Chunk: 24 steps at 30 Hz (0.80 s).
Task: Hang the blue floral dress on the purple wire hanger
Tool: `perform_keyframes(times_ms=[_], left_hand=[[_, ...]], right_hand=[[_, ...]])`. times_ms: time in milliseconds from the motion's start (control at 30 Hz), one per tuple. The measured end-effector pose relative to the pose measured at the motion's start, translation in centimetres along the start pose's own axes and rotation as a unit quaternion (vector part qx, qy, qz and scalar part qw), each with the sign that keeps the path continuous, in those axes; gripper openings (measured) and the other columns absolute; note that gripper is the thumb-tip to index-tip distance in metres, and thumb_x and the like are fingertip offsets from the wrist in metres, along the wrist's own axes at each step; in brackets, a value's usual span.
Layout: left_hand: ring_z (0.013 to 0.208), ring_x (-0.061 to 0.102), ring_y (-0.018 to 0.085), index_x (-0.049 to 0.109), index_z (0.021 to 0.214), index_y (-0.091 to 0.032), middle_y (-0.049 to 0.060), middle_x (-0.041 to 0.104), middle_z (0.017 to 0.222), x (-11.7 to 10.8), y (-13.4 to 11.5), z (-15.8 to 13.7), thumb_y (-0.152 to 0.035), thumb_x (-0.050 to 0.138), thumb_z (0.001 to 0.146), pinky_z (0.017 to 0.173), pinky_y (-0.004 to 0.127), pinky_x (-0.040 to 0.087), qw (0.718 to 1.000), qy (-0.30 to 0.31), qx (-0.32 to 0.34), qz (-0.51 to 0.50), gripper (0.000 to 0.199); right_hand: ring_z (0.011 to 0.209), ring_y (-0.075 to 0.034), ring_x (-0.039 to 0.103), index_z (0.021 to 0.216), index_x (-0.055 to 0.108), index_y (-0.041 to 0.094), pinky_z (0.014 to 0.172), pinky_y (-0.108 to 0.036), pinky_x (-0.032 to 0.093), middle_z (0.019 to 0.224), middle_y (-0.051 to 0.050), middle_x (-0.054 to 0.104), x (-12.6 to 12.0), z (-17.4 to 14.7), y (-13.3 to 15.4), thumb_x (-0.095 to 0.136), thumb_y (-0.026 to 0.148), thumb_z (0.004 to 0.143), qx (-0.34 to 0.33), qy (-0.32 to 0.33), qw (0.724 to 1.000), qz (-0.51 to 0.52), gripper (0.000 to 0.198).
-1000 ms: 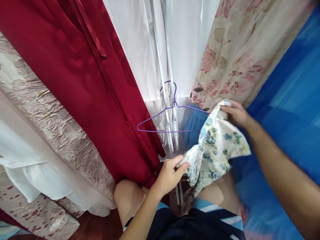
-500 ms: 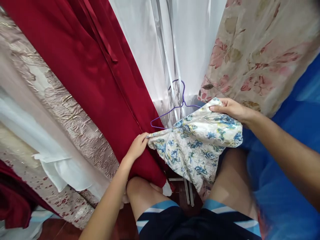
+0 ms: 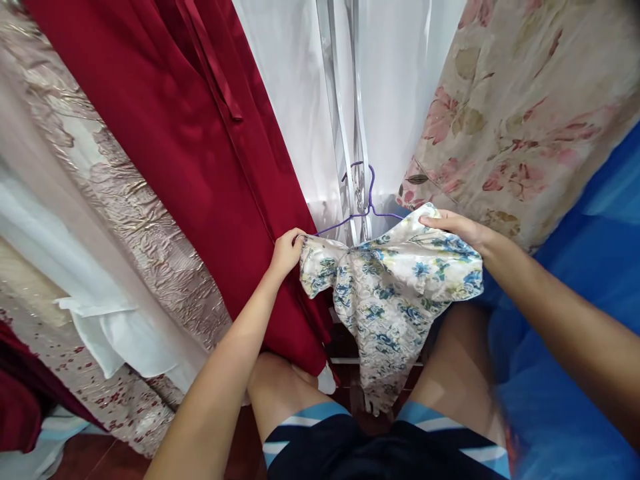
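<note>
A white dress with blue flowers [image 3: 385, 293] hangs spread between my hands, its lower part falling between my knees. My left hand [image 3: 289, 253] is closed on its left shoulder, close to the end of a purple hanger [image 3: 370, 207]. At the opposite shoulder my right hand [image 3: 457, 230] pinches the cloth, thumb on top and fingers behind. The hanger's hook and part of its arms show above the neckline. Its left arm reaches to my left hand, while its right end is hidden behind the fabric.
Upright metal poles [image 3: 345, 120] stand behind the hanger, before a white cloth [image 3: 400, 100]. Long red fabric [image 3: 200, 167] hangs at the left beside a pinkish textured garment [image 3: 145, 207]. To the right are a pink-flowered garment [image 3: 520, 133] and blue fabric [image 3: 575, 333].
My left hand has risen and moved slightly right, bringing up the dress's left shoulder. The left arm of the hanger now lies mostly behind the dress, which hangs straighter.
</note>
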<state>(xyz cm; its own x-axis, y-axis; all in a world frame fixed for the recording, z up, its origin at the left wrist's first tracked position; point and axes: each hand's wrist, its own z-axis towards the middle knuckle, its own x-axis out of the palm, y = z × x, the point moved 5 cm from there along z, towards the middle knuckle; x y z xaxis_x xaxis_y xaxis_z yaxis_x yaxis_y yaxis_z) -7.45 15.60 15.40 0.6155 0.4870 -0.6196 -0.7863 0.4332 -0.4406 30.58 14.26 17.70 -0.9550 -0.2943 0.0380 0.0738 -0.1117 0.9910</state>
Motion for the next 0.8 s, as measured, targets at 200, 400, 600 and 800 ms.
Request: perform_keyframes(times_ms=[200, 400, 600, 800], left_hand=[[0.087, 0.062, 0.024, 0.071, 0.093, -0.020, 0.007, 0.067, 0.091, -0.2, 1.3, -0.7, -0.020, 0.049, 0.090, 0.083, 0.033, 0.046, 0.998, -0.056, -0.019, 0.039, 0.023], [0.073, 0.063, 0.016, 0.065, 0.094, -0.019, 0.002, 0.067, 0.082, -0.4, -2.7, 3.6, -0.015, 0.042, 0.091, 0.070, 0.025, 0.047, 0.988, -0.140, -0.035, -0.049, 0.024], [0.086, 0.066, 0.014, 0.059, 0.112, -0.020, 0.006, 0.065, 0.117, 0.1, -6.7, 4.5, -0.014, 0.055, 0.083, 0.078, 0.025, 0.050, 0.979, -0.005, 0.041, -0.202, 0.029], [0.087, 0.064, 0.020, 0.066, 0.093, -0.017, 0.005, 0.070, 0.091, -0.2, -4.0, -0.3, -0.041, 0.050, 0.095, 0.081, 0.029, 0.049, 0.993, 0.064, 0.012, -0.098, 0.028]], right_hand=[[0.068, -0.020, 0.070, 0.094, 0.071, 0.011, 0.070, -0.032, 0.054, 0.078, -0.011, 0.077, 0.5, 0.2, -0.7, 0.071, 0.027, 0.079, 0.083, 0.087, 0.990, 0.070, 0.022], [0.069, -0.021, 0.070, 0.093, 0.071, 0.015, 0.068, -0.030, 0.056, 0.080, -0.008, 0.077, 0.4, -0.1, -1.1, 0.077, 0.030, 0.076, 0.093, 0.096, 0.987, 0.087, 0.023], [0.068, -0.020, 0.068, 0.090, 0.071, 0.016, 0.065, -0.029, 0.054, 0.082, -0.007, 0.075, -0.7, 0.0, -1.2, 0.082, 0.043, 0.072, 0.071, 0.055, 0.996, 0.003, 0.034], [0.084, -0.018, 0.062, 0.103, 0.070, 0.020, 0.077, -0.028, 0.048, 0.100, -0.006, 0.071, -4.1, -3.8, -2.1, 0.063, 0.050, 0.090, -0.208, -0.195, 0.946, -0.154, 0.033]])
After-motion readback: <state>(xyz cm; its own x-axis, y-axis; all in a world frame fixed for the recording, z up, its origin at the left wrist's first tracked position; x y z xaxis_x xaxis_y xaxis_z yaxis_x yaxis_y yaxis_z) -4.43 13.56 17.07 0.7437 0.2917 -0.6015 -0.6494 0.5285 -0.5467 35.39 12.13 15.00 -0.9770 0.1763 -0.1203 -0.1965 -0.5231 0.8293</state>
